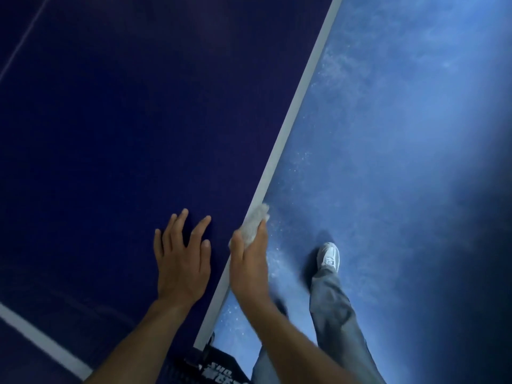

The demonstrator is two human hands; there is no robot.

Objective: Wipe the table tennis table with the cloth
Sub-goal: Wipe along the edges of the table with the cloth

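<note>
The dark blue table tennis table [116, 128] fills the left of the head view, its pale edge stripe [302, 95] running diagonally from top right to bottom centre. My left hand [181, 259] rests flat on the tabletop with fingers spread, close to that edge. My right hand [250, 264] grips a small pale grey cloth [256, 221] and holds it against the table's edge stripe, thumb on the table side and fingers over the outer side. Part of the cloth sticks out beyond my fingertips.
Right of the table lies a blue speckled floor [401, 162]. My leg in grey trousers [335, 314] and a white sneaker [329, 256] stand beside the table edge. A white line [36, 336] crosses the tabletop at bottom left. A black printed item [213, 367] sits at the bottom centre.
</note>
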